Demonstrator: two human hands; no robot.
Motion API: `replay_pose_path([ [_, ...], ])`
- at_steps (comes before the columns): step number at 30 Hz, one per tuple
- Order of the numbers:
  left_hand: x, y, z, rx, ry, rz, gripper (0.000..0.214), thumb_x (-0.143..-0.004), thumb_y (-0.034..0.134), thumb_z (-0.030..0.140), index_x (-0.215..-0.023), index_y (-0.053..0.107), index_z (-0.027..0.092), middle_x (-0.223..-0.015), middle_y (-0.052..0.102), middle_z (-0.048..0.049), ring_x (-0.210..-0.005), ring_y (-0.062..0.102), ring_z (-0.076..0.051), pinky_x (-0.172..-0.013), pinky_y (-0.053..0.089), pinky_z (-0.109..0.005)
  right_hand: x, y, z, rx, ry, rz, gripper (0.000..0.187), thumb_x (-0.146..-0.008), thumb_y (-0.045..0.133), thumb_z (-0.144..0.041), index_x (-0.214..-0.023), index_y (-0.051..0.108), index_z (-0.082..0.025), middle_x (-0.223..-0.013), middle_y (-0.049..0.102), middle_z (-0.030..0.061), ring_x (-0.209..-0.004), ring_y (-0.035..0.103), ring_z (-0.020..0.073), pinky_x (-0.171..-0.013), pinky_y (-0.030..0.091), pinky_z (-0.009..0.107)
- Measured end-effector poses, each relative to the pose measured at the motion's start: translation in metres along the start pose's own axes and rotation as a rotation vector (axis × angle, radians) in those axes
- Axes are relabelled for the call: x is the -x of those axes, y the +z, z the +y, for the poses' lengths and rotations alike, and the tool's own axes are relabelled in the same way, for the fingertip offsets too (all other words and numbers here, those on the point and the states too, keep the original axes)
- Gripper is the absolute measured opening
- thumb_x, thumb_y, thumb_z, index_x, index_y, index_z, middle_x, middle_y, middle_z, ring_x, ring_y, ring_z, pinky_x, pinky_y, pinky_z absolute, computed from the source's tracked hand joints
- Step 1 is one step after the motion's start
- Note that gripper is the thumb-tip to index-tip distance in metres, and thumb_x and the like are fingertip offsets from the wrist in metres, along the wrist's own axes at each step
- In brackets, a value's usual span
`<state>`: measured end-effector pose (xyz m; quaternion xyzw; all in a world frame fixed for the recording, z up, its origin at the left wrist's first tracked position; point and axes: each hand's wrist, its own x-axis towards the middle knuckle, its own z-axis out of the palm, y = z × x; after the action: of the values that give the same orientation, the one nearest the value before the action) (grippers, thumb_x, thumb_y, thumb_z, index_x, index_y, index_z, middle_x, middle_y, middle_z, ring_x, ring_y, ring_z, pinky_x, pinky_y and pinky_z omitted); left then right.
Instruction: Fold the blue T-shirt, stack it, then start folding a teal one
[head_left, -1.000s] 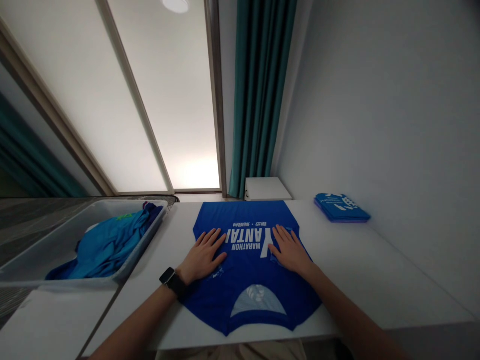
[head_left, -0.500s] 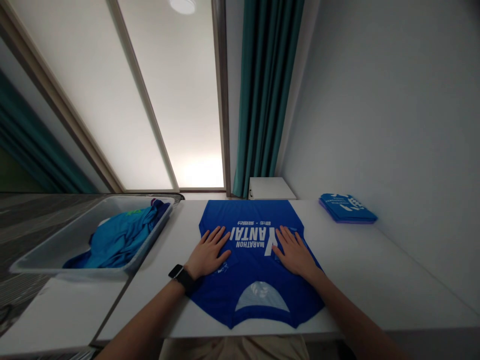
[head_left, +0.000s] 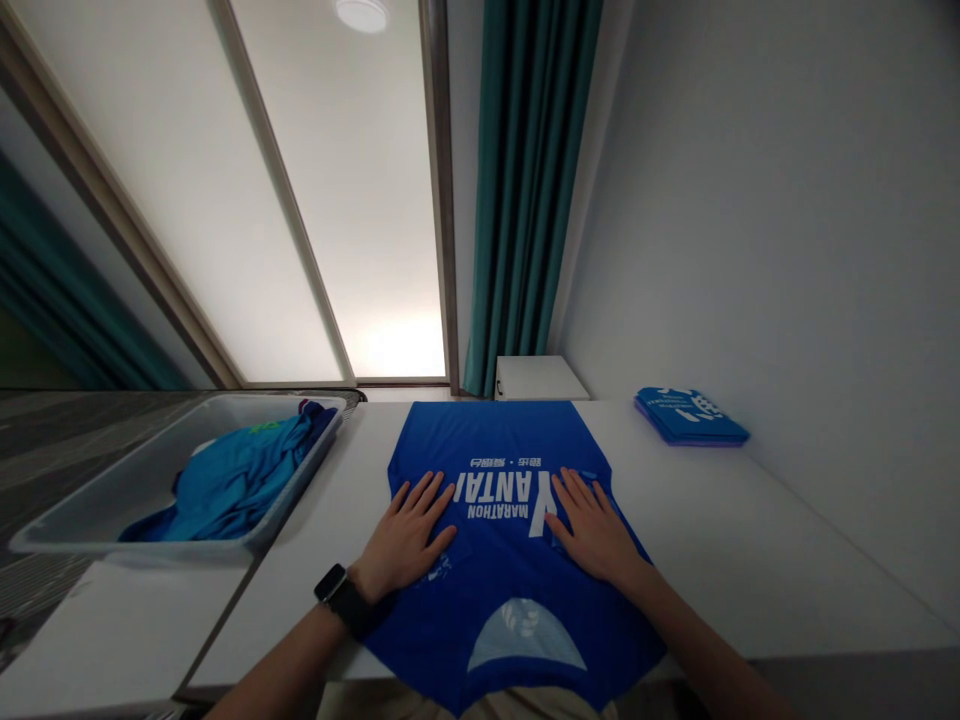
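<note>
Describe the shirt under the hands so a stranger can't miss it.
On the white table, between the bin and the folded stack, lies the shirt, under both hands. Unlike the stack and the bin's bunched clothes, it is spread out.

You had a bare strip of table between the blue shirt and the plastic bin, whose raised rim stood in your way on the left. On the right, a wider stretch ran toward the wall, with the folded stack blocking its far part. Your shirt's collar end overhung the near edge.
</note>
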<state>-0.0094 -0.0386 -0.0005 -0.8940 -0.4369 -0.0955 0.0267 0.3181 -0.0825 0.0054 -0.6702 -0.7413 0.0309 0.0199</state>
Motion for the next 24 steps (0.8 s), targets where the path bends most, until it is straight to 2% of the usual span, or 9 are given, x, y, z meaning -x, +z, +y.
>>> replay_pose_path([
  [5, -0.014, -0.009, -0.012, 0.031, -0.057, -0.016, 0.059, -0.100, 0.027, 0.053, -0.152, 0.027, 0.026, -0.158, 0.027, -0.0046, -0.145, 0.026, -0.023, -0.118, 0.023, -0.046, -0.016, -0.004, 0.009, -0.021, -0.031, 0.020, 0.072, -0.097, 0.017, -0.057, -0.153, 0.026, -0.013, -0.160, 0.019, 0.0092, -0.148, 0.014, 0.0226, -0.120, 0.009, 0.046],
  [10, -0.047, -0.012, -0.050, 0.048, -0.138, -0.037, 0.061, -0.100, 0.024, 0.052, -0.151, 0.031, 0.018, -0.156, 0.031, -0.0086, -0.145, 0.027, -0.023, -0.118, 0.024, -0.045, -0.054, -0.007, 0.022, -0.030, -0.003, -0.005, 0.072, -0.097, 0.014, -0.056, -0.152, 0.025, -0.011, -0.159, 0.022, 0.0102, -0.147, 0.016, 0.0219, -0.120, 0.011, 0.044],
  [14, -0.069, -0.007, -0.070, 0.059, -0.119, -0.064, 0.062, -0.100, 0.024, 0.052, -0.150, 0.033, 0.017, -0.157, 0.029, -0.0099, -0.145, 0.026, -0.024, -0.116, 0.026, -0.044, -0.080, -0.009, 0.020, -0.020, -0.044, -0.015, 0.072, -0.096, 0.014, -0.055, -0.153, 0.025, -0.011, -0.159, 0.022, 0.0106, -0.148, 0.014, 0.0220, -0.120, 0.008, 0.045],
  [17, -0.084, -0.002, -0.066, 0.062, -0.070, -0.064, 0.061, -0.101, 0.023, 0.052, -0.151, 0.030, 0.018, -0.158, 0.027, -0.0091, -0.146, 0.024, -0.023, -0.117, 0.025, -0.043, -0.097, -0.010, 0.007, -0.032, -0.100, -0.035, 0.073, -0.096, 0.013, -0.056, -0.153, 0.023, -0.011, -0.160, 0.020, 0.0105, -0.148, 0.012, 0.0220, -0.120, 0.007, 0.044],
  [24, -0.127, 0.007, -0.035, 0.075, 0.056, -0.078, 0.058, -0.100, 0.030, 0.048, -0.151, 0.031, 0.021, -0.158, 0.028, -0.0070, -0.146, 0.022, -0.022, -0.118, 0.024, -0.043, -0.143, -0.015, -0.028, -0.082, -0.198, -0.027, 0.070, -0.097, 0.014, -0.053, -0.153, 0.023, -0.012, -0.160, 0.018, 0.0092, -0.148, 0.010, 0.0208, -0.120, 0.008, 0.043],
])
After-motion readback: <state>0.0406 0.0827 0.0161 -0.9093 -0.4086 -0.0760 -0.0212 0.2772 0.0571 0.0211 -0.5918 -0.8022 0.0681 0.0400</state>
